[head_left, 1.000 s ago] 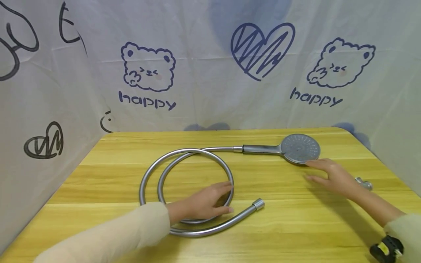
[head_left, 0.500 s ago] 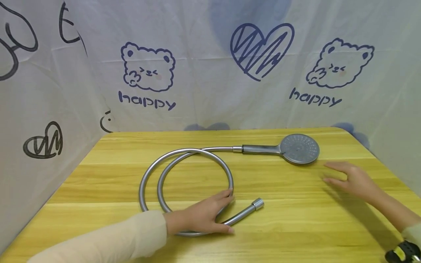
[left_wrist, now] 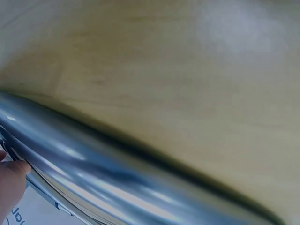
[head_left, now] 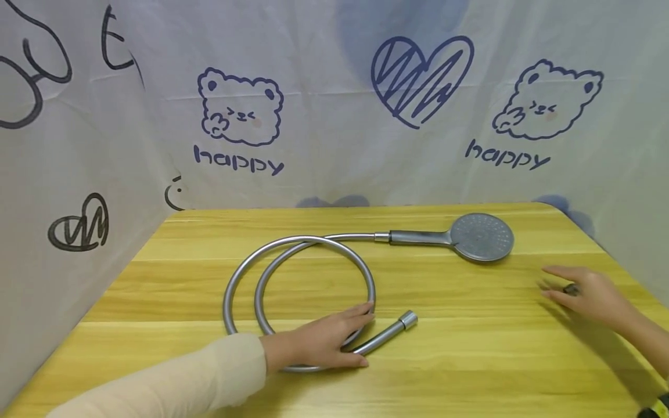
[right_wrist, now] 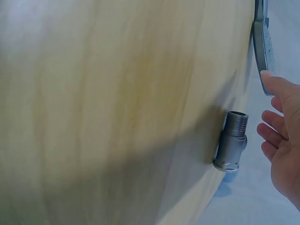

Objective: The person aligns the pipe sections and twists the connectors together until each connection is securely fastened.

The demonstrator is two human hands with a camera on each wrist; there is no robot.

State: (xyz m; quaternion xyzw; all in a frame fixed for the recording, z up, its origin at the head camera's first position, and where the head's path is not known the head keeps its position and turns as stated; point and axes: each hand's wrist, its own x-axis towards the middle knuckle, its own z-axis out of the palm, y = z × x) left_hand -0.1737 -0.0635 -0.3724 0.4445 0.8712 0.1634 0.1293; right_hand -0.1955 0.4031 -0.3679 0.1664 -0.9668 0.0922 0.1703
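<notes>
A silvery shower hose (head_left: 228, 290) lies looped on the table, its near end capped by a metal nut (head_left: 408, 320). My left hand (head_left: 324, 342) rests over the near-right part of the coil, fingers extended and thumb apart; its underside is hidden. In the left wrist view the hose (left_wrist: 84, 159) looms close, beside a fingertip. At the back right lies a grey shower head (head_left: 482, 237), joined to the hose. My right hand (head_left: 601, 299) hovers above a small metal fitting (right_wrist: 230, 145) with a threaded end, apart from it, with thumb and fingers spread and nothing between them.
The wooden table (head_left: 172, 261) has its back edge along a white cloth wall (head_left: 324, 145) with drawings. Another cloth wall (head_left: 47, 302) stands along the left side. A black and yellow wrist strap (head_left: 657, 406) shows at the lower right.
My right hand has moved right and nearer, from beside the shower head to over the fitting. My left hand has shifted slightly nearer on the hose, its thumb lower.
</notes>
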